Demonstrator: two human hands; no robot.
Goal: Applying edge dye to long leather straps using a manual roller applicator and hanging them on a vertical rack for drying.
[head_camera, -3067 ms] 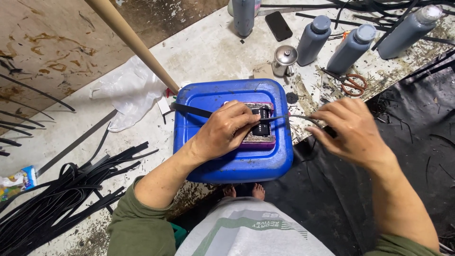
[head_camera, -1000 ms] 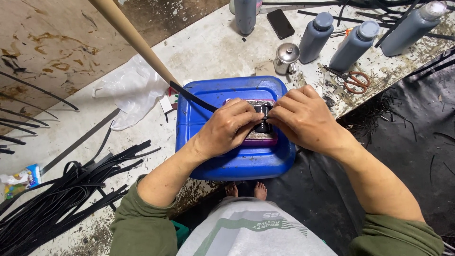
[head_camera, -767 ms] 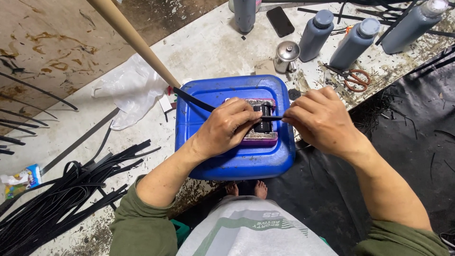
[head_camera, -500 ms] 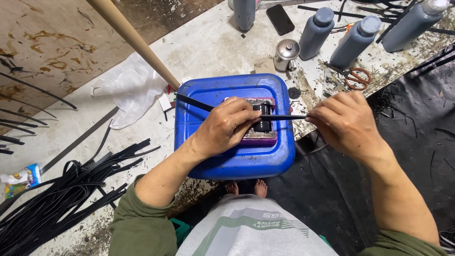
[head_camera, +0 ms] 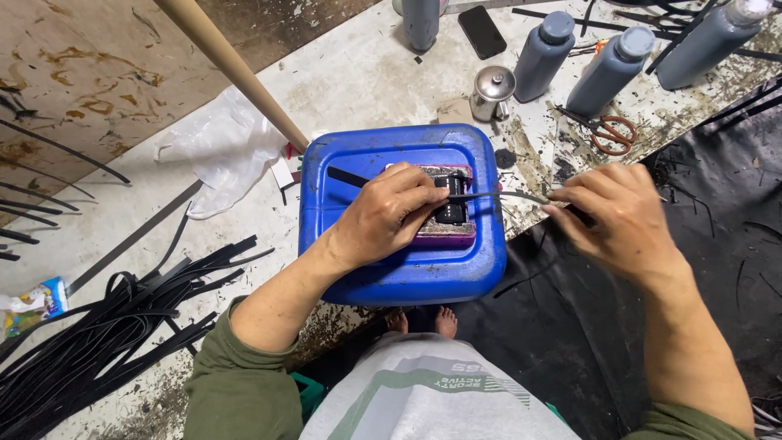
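jerrycan (head_camera: 391, 269) is lying in the middle, in front of the person | small block tool (head_camera: 446, 213) is sitting on it | pile of strips (head_camera: 106, 326) is lying to its left | bottles (head_camera: 611, 69), scissors (head_camera: 609, 130) and metal can (head_camera: 493, 91) are standing behind it, to the right
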